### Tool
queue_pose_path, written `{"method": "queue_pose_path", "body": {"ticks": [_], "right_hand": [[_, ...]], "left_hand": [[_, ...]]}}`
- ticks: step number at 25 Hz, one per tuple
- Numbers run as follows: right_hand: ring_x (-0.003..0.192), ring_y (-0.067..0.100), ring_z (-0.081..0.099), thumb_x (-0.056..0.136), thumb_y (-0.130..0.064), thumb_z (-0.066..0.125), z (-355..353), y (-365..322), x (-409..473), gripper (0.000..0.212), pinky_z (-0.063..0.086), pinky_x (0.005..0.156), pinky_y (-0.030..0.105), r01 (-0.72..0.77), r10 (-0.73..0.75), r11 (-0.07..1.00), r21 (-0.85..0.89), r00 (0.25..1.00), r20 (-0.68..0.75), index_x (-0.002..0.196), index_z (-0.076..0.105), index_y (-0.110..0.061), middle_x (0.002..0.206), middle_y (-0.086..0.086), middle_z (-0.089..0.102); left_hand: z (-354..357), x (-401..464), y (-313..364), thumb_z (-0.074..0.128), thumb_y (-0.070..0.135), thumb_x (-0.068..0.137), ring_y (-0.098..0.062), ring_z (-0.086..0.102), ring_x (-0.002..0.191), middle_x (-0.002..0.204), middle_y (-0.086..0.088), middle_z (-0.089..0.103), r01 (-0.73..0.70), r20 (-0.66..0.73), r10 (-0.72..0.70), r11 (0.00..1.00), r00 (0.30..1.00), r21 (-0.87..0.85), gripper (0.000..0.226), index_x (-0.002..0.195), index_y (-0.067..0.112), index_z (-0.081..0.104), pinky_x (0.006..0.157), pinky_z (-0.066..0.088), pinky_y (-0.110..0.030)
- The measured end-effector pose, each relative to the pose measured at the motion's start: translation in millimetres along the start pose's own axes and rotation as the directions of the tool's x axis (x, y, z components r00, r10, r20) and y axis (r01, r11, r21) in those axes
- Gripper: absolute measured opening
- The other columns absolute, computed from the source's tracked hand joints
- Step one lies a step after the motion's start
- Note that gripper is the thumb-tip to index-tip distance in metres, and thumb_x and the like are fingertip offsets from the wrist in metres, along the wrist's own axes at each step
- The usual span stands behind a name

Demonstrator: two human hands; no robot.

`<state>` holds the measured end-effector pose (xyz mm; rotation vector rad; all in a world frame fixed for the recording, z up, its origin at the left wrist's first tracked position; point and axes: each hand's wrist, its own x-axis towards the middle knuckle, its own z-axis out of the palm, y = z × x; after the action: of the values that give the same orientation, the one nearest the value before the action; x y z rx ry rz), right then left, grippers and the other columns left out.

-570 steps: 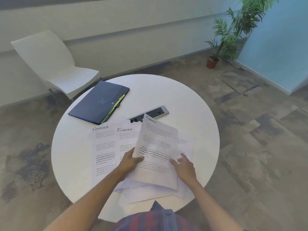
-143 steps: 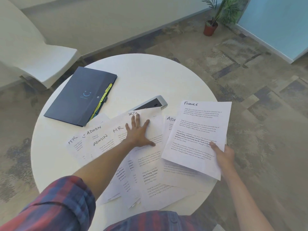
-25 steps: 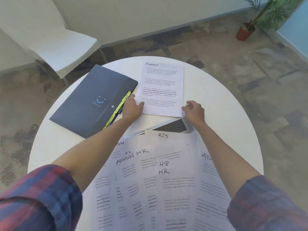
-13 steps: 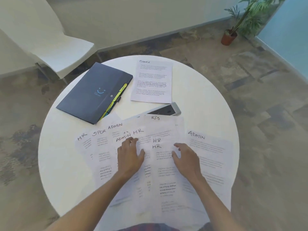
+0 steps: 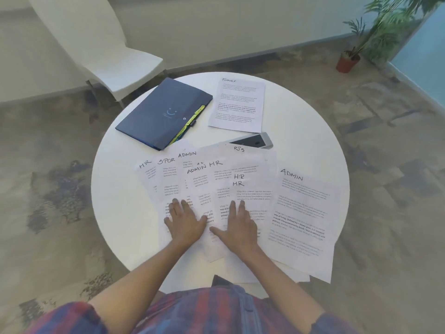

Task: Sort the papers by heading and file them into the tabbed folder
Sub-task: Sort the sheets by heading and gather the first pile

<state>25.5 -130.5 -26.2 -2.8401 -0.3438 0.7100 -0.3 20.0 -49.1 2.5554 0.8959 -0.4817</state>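
Note:
A fan of overlapping papers [image 5: 224,186] headed HR, ADMIN and SPORTS covers the near half of the round white table [image 5: 301,131]. My left hand [image 5: 184,219] and my right hand [image 5: 239,225] lie flat on these sheets, side by side, fingers spread, gripping nothing. One ADMIN sheet [image 5: 304,213] lies apart at the right. A stack of papers headed FINANCE [image 5: 237,104] rests at the far side. Left of it lies the closed dark blue tabbed folder [image 5: 163,112], yellow-green tabs along its right edge.
A grey power socket box [image 5: 258,141] sits at the table's middle, partly under the papers. A white chair [image 5: 108,51] stands beyond the table on the left. A potted plant [image 5: 349,59] is on the floor at the far right.
Both hands came back from the FINANCE stack at the far side and now press flat on the fanned papers. The view has pulled back from the table.

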Motion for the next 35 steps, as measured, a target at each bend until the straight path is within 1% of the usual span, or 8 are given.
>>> {"method": "queue_pose_path", "body": {"ticks": [6,11,17,21,26,29,32,35], "right_hand": [[0.151,0.044,0.009,0.072,-0.087,0.051,8.1,-11.4,5.7,0.125,0.022,0.117,0.053,-0.029,0.034,0.998,-0.058,0.995,0.093,0.159,0.001,-0.013,0.165,0.023,0.001],[0.152,0.044,0.003,0.06,-0.094,0.054,8.3,-16.3,3.8,0.136,0.007,0.118,0.06,-0.031,0.034,0.999,-0.03,0.991,0.126,0.159,0.002,-0.016,0.165,0.021,-0.001],[0.153,0.039,0.005,0.097,-0.039,0.049,7.5,-16.1,1.7,0.068,0.024,0.119,0.051,-0.047,0.04,0.991,0.128,0.998,0.058,0.155,0.024,-0.012,0.166,0.018,0.005],[0.15,0.032,0.02,0.1,-0.022,0.043,2.7,-8.5,6.2,0.045,0.03,0.115,0.045,-0.057,0.055,0.953,0.299,0.998,0.015,0.141,0.045,-0.004,0.163,0.016,0.022],[0.099,0.027,0.063,0.091,-0.014,0.059,-16.4,9.0,8.7,0.01,0.041,0.075,0.029,-0.113,0.148,0.71,0.695,0.989,0.009,0.099,0.066,-0.014,0.101,0.007,0.069],[0.094,0.023,0.066,0.094,-0.02,0.063,-30.2,23.0,12.1,0.012,0.05,0.078,0.031,-0.164,0.086,0.581,0.797,0.986,0.14,0.099,0.073,-0.016,0.098,0.002,0.072],[0.11,0.02,0.065,0.098,-0.034,0.059,-39.0,29.6,12.7,0.03,0.047,0.1,0.037,-0.151,-0.033,0.541,0.827,0.979,0.2,0.115,0.073,-0.014,0.119,0.003,0.072],[0.118,0.016,0.062,0.097,-0.041,0.054,-38.6,38.5,3.2,0.035,0.045,0.1,0.033,-0.064,0.036,0.582,0.811,0.998,0.052,0.119,0.071,-0.02,0.125,-0.004,0.069]], "left_hand": [[-13.5,4.1,17.5,0.062,0.031,0.087,-0.028,0.03,0.135,0.137,-0.009,0.04,0.015,-0.02,-0.021,0.955,1.0,-0.297,0.046,0.129,0.016,0.052,0.109,0.027,-0.047],[-23.9,-4.9,26.6,0.058,0.01,0.093,-0.022,0.063,0.1,0.105,-0.002,0.065,-0.017,0.05,0.084,0.654,0.995,-0.756,0.024,0.116,0.015,0.055,0.071,0.047,-0.023],[-26.0,-8.8,25.0,0.051,0.023,0.1,-0.021,0.055,0.117,0.125,-0.006,0.063,-0.038,0.044,0.11,0.646,0.993,-0.762,0.027,0.12,0.012,0.066,0.094,0.041,-0.029],[-18.1,-5.0,18.0,0.051,0.026,0.097,-0.025,0.037,0.138,0.151,-0.009,0.04,0.012,0.034,0.012,0.788,0.999,-0.615,0.043,0.138,0.014,0.051,0.113,0.03,-0.043],[-14.0,-5.4,16.9,0.056,0.037,0.093,-0.029,0.02,0.145,0.156,-0.013,0.026,0.012,0.034,-0.001,0.944,0.999,-0.33,0.06,0.145,0.012,0.041,0.113,0.026,-0.049],[-10.5,-14.7,23.9,0.045,0.058,0.095,-0.027,0.046,0.13,0.141,-0.009,0.051,-0.098,0.045,0.132,0.887,0.99,-0.451,0.058,0.133,0.016,0.056,0.105,0.036,-0.046],[-16.9,-26.7,38.8,0.036,0.086,0.076,-0.025,0.066,0.098,0.105,-0.003,0.071,0.065,0.199,0.115,0.692,0.973,-0.719,0.079,0.104,0.019,0.066,0.088,0.05,-0.041],[-16.4,-24.1,45.5,0.062,0.057,0.085,-0.026,0.067,0.097,0.11,-0.004,0.072,0.146,0.266,0.097,0.637,0.959,-0.757,0.048,0.114,0.018,0.067,0.078,0.052,-0.034]]}}
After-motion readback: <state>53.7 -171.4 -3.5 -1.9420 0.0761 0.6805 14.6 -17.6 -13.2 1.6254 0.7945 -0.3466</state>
